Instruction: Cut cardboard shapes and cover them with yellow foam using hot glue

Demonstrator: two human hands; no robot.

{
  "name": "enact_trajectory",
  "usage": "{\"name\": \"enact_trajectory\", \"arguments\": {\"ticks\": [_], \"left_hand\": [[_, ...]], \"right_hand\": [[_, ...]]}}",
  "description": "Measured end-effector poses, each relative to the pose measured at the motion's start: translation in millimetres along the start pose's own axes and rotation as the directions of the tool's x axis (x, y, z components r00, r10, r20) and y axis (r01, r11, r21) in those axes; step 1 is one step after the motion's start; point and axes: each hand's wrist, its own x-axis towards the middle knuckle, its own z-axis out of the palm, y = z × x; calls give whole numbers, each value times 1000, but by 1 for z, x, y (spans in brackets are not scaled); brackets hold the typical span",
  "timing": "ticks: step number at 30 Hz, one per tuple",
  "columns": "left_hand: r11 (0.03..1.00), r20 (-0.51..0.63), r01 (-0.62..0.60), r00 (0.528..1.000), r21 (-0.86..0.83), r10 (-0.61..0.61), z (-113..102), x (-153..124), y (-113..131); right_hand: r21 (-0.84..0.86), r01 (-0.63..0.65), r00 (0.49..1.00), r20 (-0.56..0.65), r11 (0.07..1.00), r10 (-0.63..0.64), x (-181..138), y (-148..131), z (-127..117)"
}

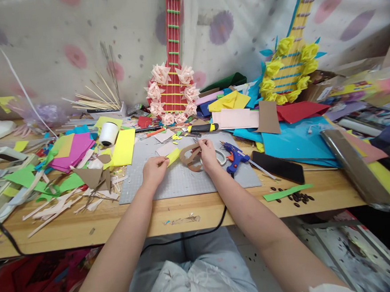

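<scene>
Over the grey cutting mat [145, 191], my left hand [154, 170] pinches a small yellow paper strip [173, 156] between thumb and fingers. My right hand [208, 155] is closed on the edge of a brown cardboard cutout [185, 158] with curved, ring-like parts. The yellow strip's far end is close to the cutout; whether they touch I cannot tell. Just right of my right hand lies a roll of white tape [221, 157], partly hidden by it. A blue hot glue gun [236, 157] rests on the mat beside the tape.
Behind the mat stand a red paper guitar [172, 92] with pink flowers and a yellow one [288, 75]. A utility knife [203, 128] lies at the mat's back. Paper scraps [57, 204] cover the left. A black phone [278, 167] and dark beads [300, 197] lie right.
</scene>
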Motion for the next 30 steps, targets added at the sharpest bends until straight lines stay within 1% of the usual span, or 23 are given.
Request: {"name": "enact_trajectory", "arguments": {"ticks": [4, 8, 10, 11, 12, 13, 15, 16, 18, 20, 21, 22, 23, 24, 25, 26, 27, 28, 30], "left_hand": [[974, -41, 108, 992, -199, -118, 0, 2, -1], [881, -99, 170, 967, -441, -236, 1, 5, -3], [822, -105, 179, 955, -541, -277, 2, 7, -3], [782, -90, 186, 951, -595, -295, 1, 8, -2], [730, -56, 201, 949, -654, -312, 0, 9, -2], [668, -10, 223, 945, -710, -326, -1, 10, -1], [542, 94, 281, 933, -792, -346, -4, 12, 0], [488, 141, 308, 926, -817, -350, -6, 13, 0], [419, 199, 346, 914, -840, -355, -10, 16, 0], [389, 231, 375, 900, -841, -368, -12, 18, -1], [383, 242, 388, 895, -838, -376, -13, 19, -1], [380, 249, 398, 889, -835, -383, -14, 20, -2], [381, 255, 406, 886, -831, -388, -14, 20, -2], [384, 260, 412, 884, -826, -389, -14, 21, -2], [391, 263, 414, 885, -822, -385, -14, 21, -2], [402, 265, 414, 888, -817, -377, -14, 22, -2], [417, 261, 410, 892, -811, -369, -13, 22, -1], [436, 253, 403, 897, -805, -362, -12, 22, -1], [483, 233, 386, 908, -786, -348, -10, 22, -2]], "right_hand": [[5, 67, 998, -11, 998, -67, 4, -6, -2], [6, 179, 984, -4, 984, -179, 9, -17, -5], [-61, 223, 975, 15, 973, -222, 11, -22, -5], [-133, 251, 968, 27, 959, -249, 12, -24, -4], [-231, 290, 957, 45, 929, -287, 13, -27, -4], [-342, 339, 939, 68, 876, -337, 14, -30, -2], [-543, 443, 883, 125, 714, -453, 16, -37, 1], [-606, 484, 848, 147, 631, -510, 17, -42, 3], [-657, 547, 783, 182, 519, -594, 21, -54, 8], [-648, 598, 746, 236, 471, -623, 25, -67, 14], [-628, 618, 741, 267, 472, -616, 27, -73, 17], [-594, 628, 751, 297, 502, -589, 29, -78, 20], [-541, 620, 778, 336, 568, -530, 29, -82, 23], [-472, 584, 810, 393, 661, -435, 29, -85, 26], [-398, 513, 828, 464, 761, -315, 27, -85, 28], [-334, 414, 820, 541, 847, -187, 25, -83, 30], [-291, 302, 788, 612, 908, -66, 21, -79, 32], [-279, 212, 751, 659, 937, 27, 16, -73, 34], [-311, 78, 707, 687, 947, 168, 7, -58, 38]]}}
